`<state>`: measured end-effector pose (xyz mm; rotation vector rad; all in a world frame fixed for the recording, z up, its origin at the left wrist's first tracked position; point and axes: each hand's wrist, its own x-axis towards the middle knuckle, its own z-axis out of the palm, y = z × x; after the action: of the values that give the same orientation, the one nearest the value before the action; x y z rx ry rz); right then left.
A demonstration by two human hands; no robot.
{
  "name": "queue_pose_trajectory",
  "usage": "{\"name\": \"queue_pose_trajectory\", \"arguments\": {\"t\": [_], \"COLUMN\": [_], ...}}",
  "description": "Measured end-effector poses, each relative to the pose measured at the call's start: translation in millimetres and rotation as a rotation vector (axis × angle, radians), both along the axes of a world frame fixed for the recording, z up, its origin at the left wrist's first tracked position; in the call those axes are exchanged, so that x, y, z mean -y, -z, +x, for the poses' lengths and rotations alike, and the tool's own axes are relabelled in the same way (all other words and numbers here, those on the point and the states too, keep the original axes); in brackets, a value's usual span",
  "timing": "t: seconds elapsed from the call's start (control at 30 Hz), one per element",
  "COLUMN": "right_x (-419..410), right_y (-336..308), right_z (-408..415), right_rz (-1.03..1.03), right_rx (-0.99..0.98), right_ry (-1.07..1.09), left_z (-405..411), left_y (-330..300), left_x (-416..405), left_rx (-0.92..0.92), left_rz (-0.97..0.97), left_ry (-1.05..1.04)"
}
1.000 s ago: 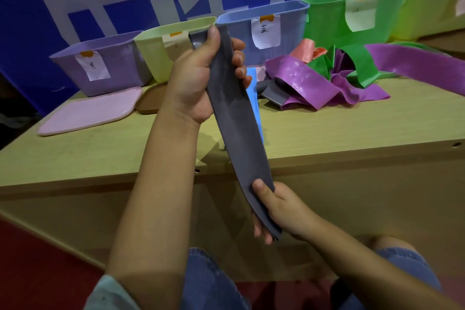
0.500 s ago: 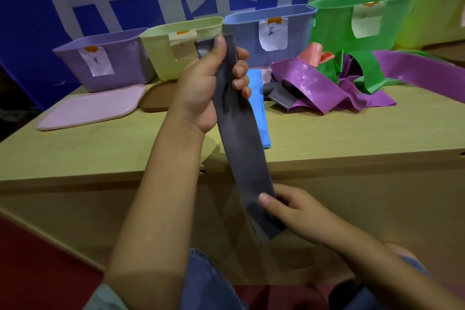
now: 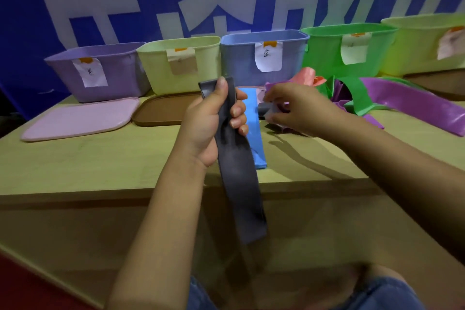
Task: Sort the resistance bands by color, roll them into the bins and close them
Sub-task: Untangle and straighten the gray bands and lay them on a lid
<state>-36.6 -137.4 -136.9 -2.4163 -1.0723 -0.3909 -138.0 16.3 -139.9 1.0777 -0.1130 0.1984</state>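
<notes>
My left hand grips the top of a long grey resistance band, which hangs down past the table's front edge. My right hand reaches over the table and pinches another grey band at the edge of a tangled pile. A blue band lies flat on the table behind the hanging grey one. The pile holds purple bands, a green band and a pink band. Five open bins stand in a row at the back: purple, pale yellow, blue, green and yellow-green.
A pink lid and a brown lid lie flat in front of the left bins. The wooden table has its front edge close to my knees. A blue banner with white characters hangs behind the bins.
My right hand let go of the grey band's lower end and moved up to the pile, where it now pinches a second grey band. The held band hangs free.
</notes>
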Motion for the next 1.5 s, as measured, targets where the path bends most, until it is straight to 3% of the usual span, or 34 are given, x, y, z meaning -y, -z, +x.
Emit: {"name": "queue_pose_trajectory", "arguments": {"t": [0.1, 0.17, 0.27, 0.47, 0.67, 0.87, 1.1, 1.23, 1.5], "right_x": [-8, -9, -7, 7, 27, 36, 48, 47, 45], "right_y": [10, 17, 11, -9, -36, -69, -125, -148, -154], "right_z": [28, 35, 39, 50, 66, 88, 99, 85, 48], "right_rz": [-0.305, -0.399, -0.323, -0.292, 0.257, 0.783, 1.219, 1.275, 1.244], "right_rx": [0.077, 0.143, 0.249, 0.131, -0.187, -0.271, -0.446, -0.413, -0.532], "right_ry": [0.027, 0.076, 0.161, 0.187, 0.323, 0.350, 0.157, 0.045, -0.082], "left_z": [0, -1, 0, 3, 5, 7, 11, 12, 8], "left_y": [2, 4, 8, 8, 4, 1, -4, -6, -11], "left_x": [-2, -3, -3, 6, 12, 17, 18, 17, 18], "left_rx": [0.007, 0.007, -0.019, -0.054, -0.073, -0.097, -0.095, -0.093, -0.102], "left_rz": [-0.012, -0.015, -0.017, -0.016, 0.008, -0.012, -0.048, -0.058, -0.068], "left_ry": [-0.012, -0.018, -0.025, -0.040, -0.039, -0.054, -0.068, -0.076, -0.114]}}
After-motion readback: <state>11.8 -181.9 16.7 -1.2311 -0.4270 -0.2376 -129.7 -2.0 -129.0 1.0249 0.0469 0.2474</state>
